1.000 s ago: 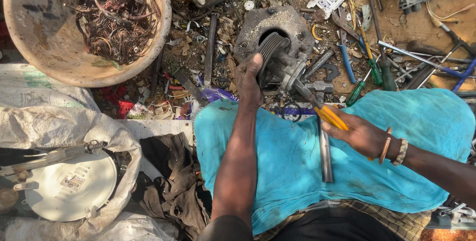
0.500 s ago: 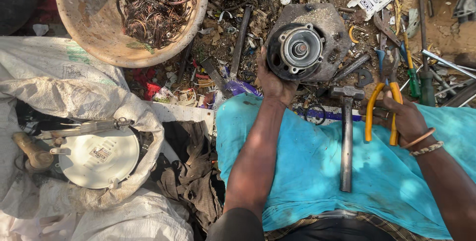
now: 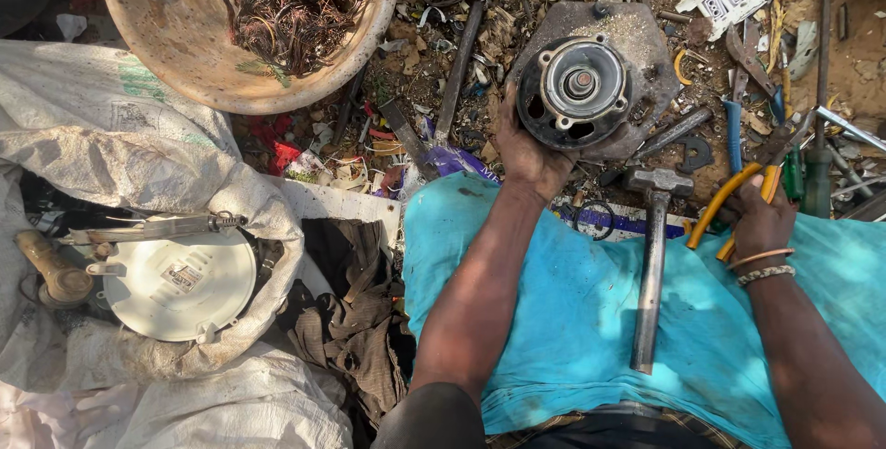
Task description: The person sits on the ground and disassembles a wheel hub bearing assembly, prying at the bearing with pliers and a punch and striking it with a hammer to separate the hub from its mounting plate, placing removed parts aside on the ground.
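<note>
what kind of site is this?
Likely an open-air scrap-stripping spot on bare ground: a basin of stripped copper wire, a round motor part in the left hand, and a hammer amid scattered tools.

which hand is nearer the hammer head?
Right. The right hand, gripping the yellow-handled pliers, sits just beside the hammer head; the left hand holds the round motor part farther off.

Harsh daylight, sharp focus, hard shadows

Sun glares off the white sack [image 3: 101,126] well left of the left hand [image 3: 528,155]; the round motor part [image 3: 580,89] it grips is crisp, while deep shade fills the near bottom corners, without visible blur
</note>
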